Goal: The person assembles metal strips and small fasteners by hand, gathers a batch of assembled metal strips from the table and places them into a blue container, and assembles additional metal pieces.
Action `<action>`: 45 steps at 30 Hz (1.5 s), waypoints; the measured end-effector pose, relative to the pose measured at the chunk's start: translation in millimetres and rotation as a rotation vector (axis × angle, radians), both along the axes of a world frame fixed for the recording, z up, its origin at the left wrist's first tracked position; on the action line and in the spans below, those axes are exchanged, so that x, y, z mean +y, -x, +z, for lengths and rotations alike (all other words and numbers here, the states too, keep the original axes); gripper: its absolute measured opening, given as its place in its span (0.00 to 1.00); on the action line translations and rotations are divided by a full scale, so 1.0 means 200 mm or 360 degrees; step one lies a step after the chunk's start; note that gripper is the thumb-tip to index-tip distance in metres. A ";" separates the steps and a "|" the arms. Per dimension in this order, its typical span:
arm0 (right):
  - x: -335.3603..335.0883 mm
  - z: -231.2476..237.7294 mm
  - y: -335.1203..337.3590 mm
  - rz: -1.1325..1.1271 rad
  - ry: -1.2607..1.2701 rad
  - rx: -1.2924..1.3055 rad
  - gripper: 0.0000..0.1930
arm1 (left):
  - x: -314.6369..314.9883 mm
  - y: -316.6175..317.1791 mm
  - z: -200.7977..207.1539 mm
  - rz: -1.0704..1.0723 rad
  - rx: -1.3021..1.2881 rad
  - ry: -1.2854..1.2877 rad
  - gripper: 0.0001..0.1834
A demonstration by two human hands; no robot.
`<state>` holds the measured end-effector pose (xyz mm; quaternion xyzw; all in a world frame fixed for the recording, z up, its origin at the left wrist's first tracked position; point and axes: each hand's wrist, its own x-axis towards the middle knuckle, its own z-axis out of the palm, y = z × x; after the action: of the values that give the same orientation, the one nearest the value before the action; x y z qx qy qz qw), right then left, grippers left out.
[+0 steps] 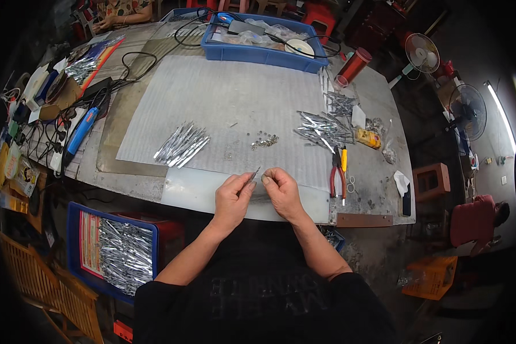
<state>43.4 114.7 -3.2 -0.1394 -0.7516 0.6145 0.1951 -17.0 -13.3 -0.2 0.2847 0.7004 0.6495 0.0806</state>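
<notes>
My left hand (233, 198) is closed on a slim metal strip (255, 174), whose tip sticks up past the fingertips. Close beside it, my right hand (284, 195) is pinched; whatever its fingers hold is too small to make out. Both hands are over the white board (190, 192) at the table's near edge. Beyond them, small round metal parts (265, 141) lie scattered on a white foam sheet (212, 86). A pile of shiny metal strips (182, 144) rests to their left, and another heap of strips (322, 129) lies to the right.
Red-handled pliers (333, 179), a yellow-handled tool (344, 159) and small scissors (351, 184) lie at right. A blue tray (258, 55) stands at the back. Below left, a blue bin (155, 246) holds many strips. A blue electric tool (83, 131) and cables occupy the left.
</notes>
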 end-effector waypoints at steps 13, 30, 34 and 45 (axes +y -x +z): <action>-0.01 0.00 -0.01 -0.0069 -0.0136 0.0052 0.06 | 0.02 -0.03 -0.02 -0.0004 0.0033 -0.0039 0.09; -0.04 0.03 -0.02 -0.0242 -0.0555 0.0166 0.03 | 0.03 -0.05 -0.02 0.0039 0.0057 0.0028 0.09; -0.04 0.01 -0.01 -0.0271 -0.0631 0.0209 0.03 | 0.03 -0.06 -0.03 0.0060 0.0064 0.0058 0.09; -0.01 -0.05 -0.01 -0.0116 0.0100 0.0051 0.07 | 0.03 -0.08 -0.02 0.0097 0.0256 0.0018 0.09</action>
<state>46.3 113.1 -14.1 -0.1628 -0.7231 0.6325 0.2249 -1.4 -6.4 -3.3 0.3139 0.7168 0.6226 0.0059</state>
